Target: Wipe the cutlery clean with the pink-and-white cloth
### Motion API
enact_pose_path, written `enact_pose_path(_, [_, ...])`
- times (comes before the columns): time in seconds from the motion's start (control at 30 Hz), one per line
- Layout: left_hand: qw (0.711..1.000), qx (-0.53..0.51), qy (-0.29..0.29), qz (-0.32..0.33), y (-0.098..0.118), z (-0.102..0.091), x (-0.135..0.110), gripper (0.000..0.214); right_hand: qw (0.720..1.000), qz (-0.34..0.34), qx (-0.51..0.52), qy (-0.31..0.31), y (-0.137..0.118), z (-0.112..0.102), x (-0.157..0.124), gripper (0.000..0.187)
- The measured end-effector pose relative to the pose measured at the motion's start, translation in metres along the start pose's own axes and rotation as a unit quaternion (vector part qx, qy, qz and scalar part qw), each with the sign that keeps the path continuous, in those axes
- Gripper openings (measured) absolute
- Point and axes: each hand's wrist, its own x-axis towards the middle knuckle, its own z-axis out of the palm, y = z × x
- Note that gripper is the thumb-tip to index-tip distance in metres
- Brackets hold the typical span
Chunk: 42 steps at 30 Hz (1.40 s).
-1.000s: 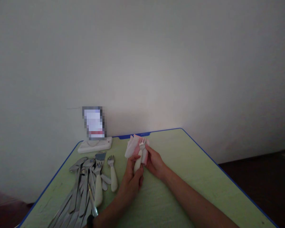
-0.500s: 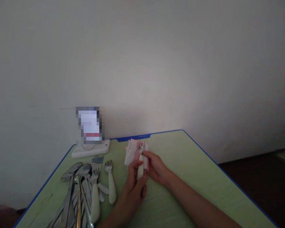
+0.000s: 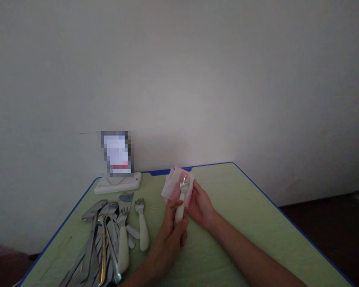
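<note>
My left hand [image 3: 172, 235] is closed round the white handle of a small fork [image 3: 184, 185], its metal tines pointing away from me. Behind the fork's head lies a folded pink and white cloth [image 3: 171, 186], which my right hand [image 3: 201, 205] grips by its right side, with most of those fingers hidden behind it. To the left of my left hand, another white-handled fork [image 3: 142, 227] rests on the table. Beside it, a similar fork [image 3: 123, 243] lies at the edge of a heap of metal cutlery [image 3: 92, 247] with spoons and other long handles.
A blurred-out lit screen [image 3: 117, 153] stands on a white base [image 3: 119, 183] at the back left. The pale green table [image 3: 251, 235] has a blue edge and meets a grey wall [image 3: 197, 87]. Dark floor [image 3: 320, 223] shows on the right.
The cloth has been lifted and tilted, and my right hand now holds it from behind the fork's head, its thumb off the fork. The view has shifted slightly.
</note>
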Motion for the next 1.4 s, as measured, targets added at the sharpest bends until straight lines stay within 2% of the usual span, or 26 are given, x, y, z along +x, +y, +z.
enact_pose_path(0.17, [1.000,0.008,0.003,0.004,0.006,0.001,-0.002,0.040,1.000,0.019,-0.012,0.015,0.002,-0.003,-0.001,0.019])
enact_pose_path(0.43, [1.000,-0.005,-0.011,-0.001,0.008,-0.001,-0.004,0.043,1.000,0.023,-0.016,-0.004,0.003,-0.003,0.000,0.022])
enact_pose_path(0.57, [1.000,-0.006,-0.016,-0.010,0.007,-0.001,-0.004,0.044,0.998,0.028,-0.055,0.025,0.006,-0.006,0.000,0.017])
enact_pose_path(0.7, [1.000,-0.001,-0.011,-0.013,0.010,0.000,-0.004,0.042,0.995,0.011,-0.084,0.049,0.008,-0.011,0.001,0.018])
enact_pose_path(0.97, [1.000,0.009,-0.025,0.003,0.008,-0.001,-0.005,0.038,0.991,-0.026,-0.133,0.020,0.010,-0.010,0.001,0.032])
enact_pose_path(1.17, [1.000,-0.004,-0.030,0.007,-0.001,-0.004,-0.002,0.036,0.988,-0.030,-0.150,0.030,0.012,-0.011,0.001,0.030])
enact_pose_path(1.4, [1.000,0.020,-0.009,-0.015,0.008,0.000,-0.003,0.036,0.985,-0.054,-0.156,0.048,0.013,-0.010,0.000,0.027])
